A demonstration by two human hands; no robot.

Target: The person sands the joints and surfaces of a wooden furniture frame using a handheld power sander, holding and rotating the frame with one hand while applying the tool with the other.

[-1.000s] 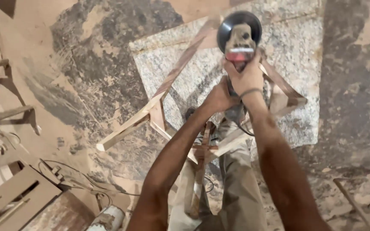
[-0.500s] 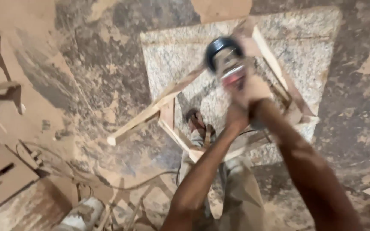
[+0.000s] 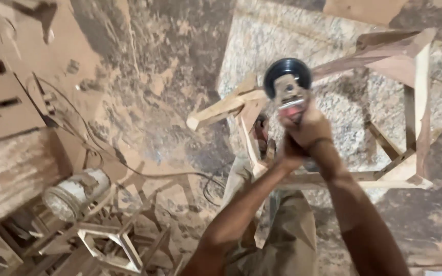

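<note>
I look down and see both hands wrapped tight around a power grinder point(image 3: 288, 87) with a round black disc on top. The right hand point(image 3: 310, 130) grips the body of the tool from above, and the left hand point(image 3: 288, 153) holds it from below, just under the right one. The grinder sits above a bare wooden chair frame point(image 3: 384, 117) that lies tipped over on a speckled stone slab point(image 3: 262, 46). The disc is close to the near left corner of the frame, where two pale sticks meet, but the picture is blurry and I cannot tell if it touches the wood. I think the smoothing step is in hand here. The next move needs a steady, gentle push along the stick, with fingers kept away from the disc. A black cord point(image 3: 144, 171) lies on the dusty floor point(image 3: 144, 76) toward the left.
</note>
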